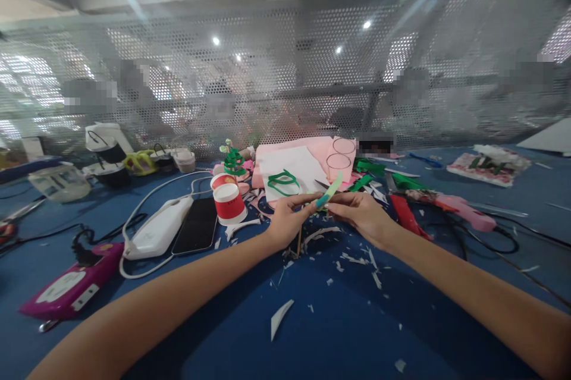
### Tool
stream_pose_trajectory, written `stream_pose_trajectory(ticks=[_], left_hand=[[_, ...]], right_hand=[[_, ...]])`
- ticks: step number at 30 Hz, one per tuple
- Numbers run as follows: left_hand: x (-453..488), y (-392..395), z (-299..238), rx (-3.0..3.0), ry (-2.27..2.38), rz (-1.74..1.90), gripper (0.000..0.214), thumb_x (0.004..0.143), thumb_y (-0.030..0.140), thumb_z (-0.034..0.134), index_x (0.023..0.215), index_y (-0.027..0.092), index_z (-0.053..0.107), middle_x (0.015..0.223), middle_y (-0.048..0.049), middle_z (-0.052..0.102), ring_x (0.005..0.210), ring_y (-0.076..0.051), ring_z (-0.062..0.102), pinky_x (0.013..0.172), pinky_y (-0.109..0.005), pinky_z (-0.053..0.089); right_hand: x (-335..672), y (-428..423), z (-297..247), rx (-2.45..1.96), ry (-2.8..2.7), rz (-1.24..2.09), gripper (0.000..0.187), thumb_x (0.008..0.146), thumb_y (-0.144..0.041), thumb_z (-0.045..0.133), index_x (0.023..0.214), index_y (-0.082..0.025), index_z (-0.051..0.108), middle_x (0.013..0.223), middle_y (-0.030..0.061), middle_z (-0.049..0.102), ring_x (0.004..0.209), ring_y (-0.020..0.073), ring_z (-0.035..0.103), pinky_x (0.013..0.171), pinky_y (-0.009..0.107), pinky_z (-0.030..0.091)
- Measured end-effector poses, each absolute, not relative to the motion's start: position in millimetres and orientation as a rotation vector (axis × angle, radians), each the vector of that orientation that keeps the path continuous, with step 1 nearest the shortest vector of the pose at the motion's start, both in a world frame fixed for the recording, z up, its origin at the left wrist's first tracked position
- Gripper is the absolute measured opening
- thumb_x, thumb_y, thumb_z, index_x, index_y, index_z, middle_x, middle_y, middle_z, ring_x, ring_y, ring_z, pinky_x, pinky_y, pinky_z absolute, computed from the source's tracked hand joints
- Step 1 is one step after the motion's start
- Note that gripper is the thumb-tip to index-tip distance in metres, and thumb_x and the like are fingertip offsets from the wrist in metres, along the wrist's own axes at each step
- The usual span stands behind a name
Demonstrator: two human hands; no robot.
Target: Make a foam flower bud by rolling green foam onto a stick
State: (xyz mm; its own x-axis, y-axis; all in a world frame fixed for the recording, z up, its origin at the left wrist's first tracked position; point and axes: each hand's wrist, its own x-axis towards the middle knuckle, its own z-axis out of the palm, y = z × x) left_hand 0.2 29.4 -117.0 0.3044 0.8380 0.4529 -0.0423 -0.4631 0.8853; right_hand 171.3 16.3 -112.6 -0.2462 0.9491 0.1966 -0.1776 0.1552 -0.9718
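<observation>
A narrow light green strip [333, 187], teal at its lower end, slants upward between my two hands above the blue table. My left hand [288, 222] is closed, thumb and fingers pinching the teal end. From the other side, my right hand [366, 218] meets the strip with its fingertips pressed together. A thin brown stick [299, 241] points down below my left hand; its upper end is hidden. Behind the hands, a loop of green ribbon [284, 182] lies on white paper [292, 160]. A dark pointed tip shows just beyond my left fingers; I cannot tell what it belongs to.
Left are a red-and-white paper cup [229, 204], black phone [196, 225], white power bank [158, 228] and purple power strip [71, 282]. Rightward lie red ribbon [407, 217] and a pink glue gun [466, 210] with cords. Paper scraps [281, 319] litter the table. A perforated screen [267, 82] stands behind.
</observation>
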Motion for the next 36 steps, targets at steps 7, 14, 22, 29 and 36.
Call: stream_pose_trajectory(ticks=[7, 14, 22, 29, 36], left_hand=[[0.3, 32.8, -120.9, 1.711, 0.76, 1.335, 0.028, 0.071, 0.032, 0.063, 0.095, 0.018, 0.068, 0.099, -0.0065, 0.068, 0.092, -0.02, 0.063, 0.089, -0.037, 0.048], [1.9, 33.0, -117.7, 1.822, 0.717, 1.348, 0.025, 0.077, 0.024, 0.057, 0.1, 0.018, 0.065, 0.103, -0.0064, 0.067, 0.097, -0.017, 0.061, 0.092, -0.035, 0.045], [-1.8, 30.5, -118.8, 1.933, 0.598, 1.507, 0.023, 0.072, 0.013, 0.06, 0.09, 0.024, 0.069, 0.111, -0.0064, 0.063, 0.102, -0.02, 0.057, 0.091, -0.038, 0.044], [-5.3, 34.3, -117.6, 2.166, 0.666, 1.549, 0.023, 0.07, 0.011, 0.064, 0.082, 0.03, 0.071, 0.117, -0.0029, 0.059, 0.111, -0.022, 0.046, 0.097, -0.047, 0.033], [-6.1, 30.4, -115.0, 2.294, 0.556, 1.457, 0.023, 0.07, 0.018, 0.066, 0.086, 0.033, 0.069, 0.126, -0.0008, 0.052, 0.115, -0.022, 0.04, 0.1, -0.046, 0.027]], right_hand=[[169.4, 12.2, -107.3, -0.816, -1.256, 1.488, 0.016, 0.062, -0.026, 0.073, 0.075, -0.017, 0.071, 0.069, 0.0022, 0.066, 0.063, 0.0098, 0.056, 0.062, 0.023, 0.045], [171.1, 9.4, -102.4, -0.73, -1.099, 1.642, 0.009, 0.072, -0.022, 0.063, 0.077, -0.017, 0.068, 0.081, 0.0049, 0.069, 0.069, 0.0125, 0.06, 0.063, 0.025, 0.047], [171.8, 13.2, -97.2, -0.801, -0.781, 1.828, 0.012, 0.081, -0.013, 0.048, 0.077, -0.016, 0.06, 0.06, 0.001, 0.064, 0.058, 0.0112, 0.06, 0.06, 0.024, 0.049], [176.4, 12.6, -97.6, -0.754, -0.731, 1.999, 0.009, 0.077, -0.019, 0.05, 0.077, -0.016, 0.059, 0.063, 0.0027, 0.062, 0.059, 0.0133, 0.058, 0.055, 0.026, 0.046], [167.2, 9.1, -105.2, -0.906, -1.064, 1.888, 0.025, 0.073, -0.042, 0.062, 0.072, -0.018, 0.054, 0.048, -0.0054, 0.046, 0.04, 0.0059, 0.041, 0.035, 0.016, 0.026]])
